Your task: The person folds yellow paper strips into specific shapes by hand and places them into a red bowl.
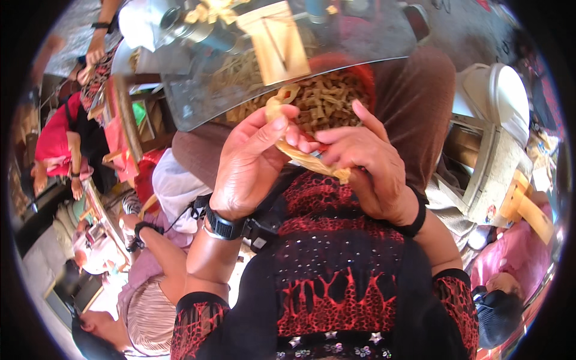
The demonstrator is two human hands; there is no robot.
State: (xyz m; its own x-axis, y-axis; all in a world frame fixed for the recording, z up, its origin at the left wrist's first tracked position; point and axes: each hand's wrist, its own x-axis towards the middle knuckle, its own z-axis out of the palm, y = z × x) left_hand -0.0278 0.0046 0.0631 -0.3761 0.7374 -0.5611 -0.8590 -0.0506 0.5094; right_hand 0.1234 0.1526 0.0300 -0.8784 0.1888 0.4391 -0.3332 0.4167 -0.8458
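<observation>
A pale yellow twisted strip (309, 159) is stretched between my hands, above my lap. Its upper end bends up in a loop beside my left thumb. My left hand (255, 150) is closed round it, thumb and fingers pinching the upper part. At the lower end, the strip's tip meets my right hand (375, 162), whose thumb lies under it and bent fingers over it, with one finger raised. Just beyond my hands, a red container (367, 84) between my knees is full of short brown curled pieces (330, 102).
A glass tabletop (198, 99) overhangs my knees, bearing a slitted wooden board (276, 45), a metal flask (210, 36) and pale strips (213, 11). People sit close on the left (144, 306) and right (510, 270). A white bucket (507, 96) stands at right.
</observation>
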